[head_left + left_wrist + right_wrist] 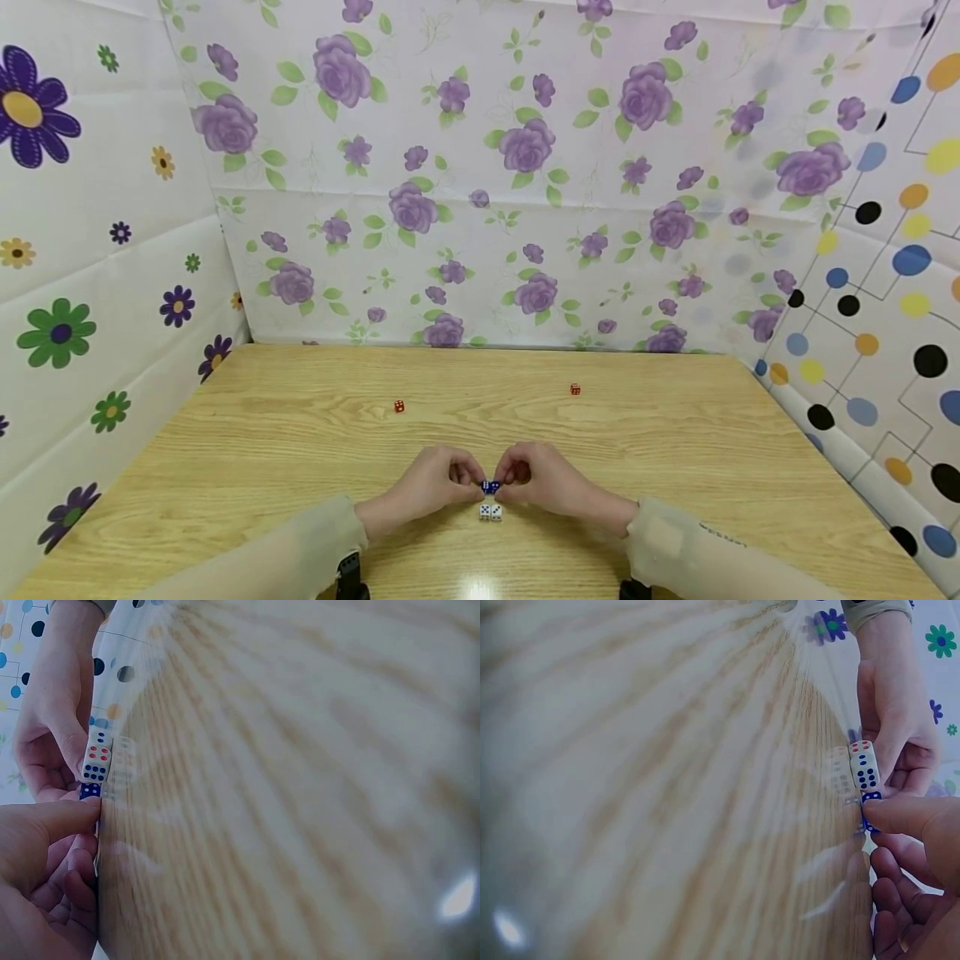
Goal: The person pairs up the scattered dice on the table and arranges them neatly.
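Two blue dice sit side by side at the middle of the wooden table, the left blue die [485,487] touching or nearly touching the right blue die [495,487]. My left hand [437,485] pinches the left one between thumb and fingers. From the other side, my right hand [547,483] pinches the right one. Nearer to me, a left white die [484,512] and a right white die [497,513] stand together, untouched by either hand. In the right wrist view, the thumb partly covers a blue die [871,801].
Farther back on the wooden table [300,450] lie a red die [399,407] at the left and another red die [575,389] at the right. A flowered cloth [480,250] hangs behind the table, with patterned cloths along both sides.
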The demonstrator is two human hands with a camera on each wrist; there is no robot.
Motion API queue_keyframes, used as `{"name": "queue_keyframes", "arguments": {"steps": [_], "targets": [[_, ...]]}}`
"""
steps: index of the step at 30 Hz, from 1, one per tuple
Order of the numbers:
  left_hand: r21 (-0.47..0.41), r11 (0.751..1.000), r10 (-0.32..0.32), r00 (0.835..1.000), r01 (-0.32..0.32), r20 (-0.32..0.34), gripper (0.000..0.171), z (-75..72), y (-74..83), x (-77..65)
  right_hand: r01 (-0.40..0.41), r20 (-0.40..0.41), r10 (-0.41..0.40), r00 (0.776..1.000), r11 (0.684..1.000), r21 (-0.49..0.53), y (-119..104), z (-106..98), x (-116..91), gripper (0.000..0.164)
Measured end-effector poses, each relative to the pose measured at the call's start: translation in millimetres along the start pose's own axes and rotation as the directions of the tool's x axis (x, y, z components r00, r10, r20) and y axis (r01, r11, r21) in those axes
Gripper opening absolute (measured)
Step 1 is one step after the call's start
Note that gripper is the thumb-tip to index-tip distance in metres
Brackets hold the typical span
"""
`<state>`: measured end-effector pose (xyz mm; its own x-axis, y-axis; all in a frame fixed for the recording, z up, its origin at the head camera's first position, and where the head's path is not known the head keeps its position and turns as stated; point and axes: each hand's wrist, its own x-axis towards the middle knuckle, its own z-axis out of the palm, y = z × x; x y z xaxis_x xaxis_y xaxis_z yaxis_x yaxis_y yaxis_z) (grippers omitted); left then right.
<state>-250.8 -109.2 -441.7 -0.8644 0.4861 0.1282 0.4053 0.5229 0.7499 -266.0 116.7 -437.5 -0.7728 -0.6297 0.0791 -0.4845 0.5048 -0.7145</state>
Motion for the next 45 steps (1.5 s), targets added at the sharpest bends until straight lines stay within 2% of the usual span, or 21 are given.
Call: {"name": "queue_keyframes", "arguments": {"steps": [32,35,38,41,45], "targets": [[0.001,1.000,0.011,1.000,-0.011,0.017,0.010,-1.3,-0.9,-0.4,-0.015,0.016,0.016,1.000,1.000,-0.006,-3,-1,-1,0.011],[-0.011,1.000,0.001,0.998,-0.001,0.060,0.012,-5.4,-1.0,0.9,-0.016,0.017,0.016,1.000,1.000,-0.003,-3,-2,-2,0.011],[-0.014,1.000,0.011,0.987,-0.009,0.159,0.018,-15.3,0.0,3.2,-0.013,0.015,0.013,1.000,1.000,-0.001,-2,-2,-1,0.011],[-0.011,0.999,0.039,0.965,-0.037,0.261,0.024,-25.9,-0.5,6.0,-0.015,0.014,0.015,1.000,1.000,0.003,-1,-2,-1,0.012],[-0.012,0.997,0.078,0.926,-0.079,0.369,0.028,-36.9,-3.2,9.3,-0.015,0.011,0.015,1.000,1.000,0.001,-2,-2,-1,0.012]]}}
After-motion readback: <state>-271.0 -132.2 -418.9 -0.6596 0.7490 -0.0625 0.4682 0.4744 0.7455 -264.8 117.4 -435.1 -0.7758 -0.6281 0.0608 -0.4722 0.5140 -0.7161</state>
